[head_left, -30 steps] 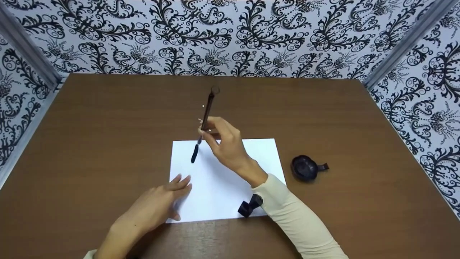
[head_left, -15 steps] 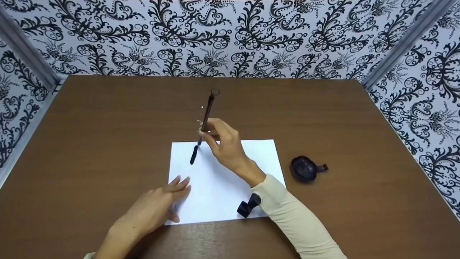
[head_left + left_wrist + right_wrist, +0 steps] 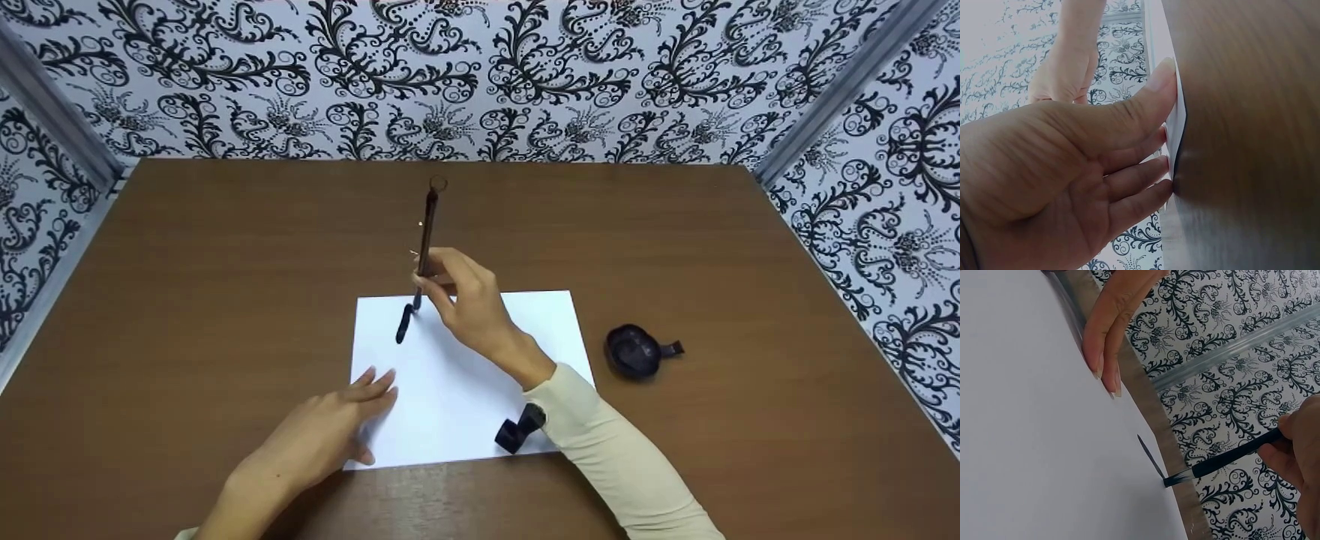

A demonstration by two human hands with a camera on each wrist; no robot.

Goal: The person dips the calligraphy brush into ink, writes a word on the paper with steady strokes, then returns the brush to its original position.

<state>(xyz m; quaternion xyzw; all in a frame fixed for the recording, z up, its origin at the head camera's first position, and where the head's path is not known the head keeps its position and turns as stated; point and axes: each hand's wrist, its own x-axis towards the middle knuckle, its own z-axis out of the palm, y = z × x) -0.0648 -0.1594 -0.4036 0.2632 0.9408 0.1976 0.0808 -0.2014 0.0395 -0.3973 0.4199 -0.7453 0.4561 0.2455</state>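
My right hand [image 3: 471, 304] pinches a paintbrush [image 3: 426, 236] by its dark handle, which stands nearly upright with a thin ring at the top. Its black bristles [image 3: 1170, 482] touch the white sheet of paper [image 3: 465, 390] near the far edge. Just left of the bristles runs a short, thick black paint stroke [image 3: 403, 324]. At the sheet's lower left, my left hand [image 3: 330, 420] rests on the paper with fingers extended; the left wrist view shows its thumb [image 3: 1157, 84] and fingertips along the sheet's edge.
Right of the paper, a small black bowl [image 3: 634, 352] with a stubby handle stands on the brown wooden table [image 3: 225, 300]. A black device [image 3: 517, 431] sits beside the right cuff, over the sheet's near edge. Patterned walls [image 3: 450, 75] enclose the table's back and sides.
The brush tip has shifted slightly right and toward me, ending just right of the stroke's upper end. Its handle top has tilted left. The left hand stays in place on the paper.
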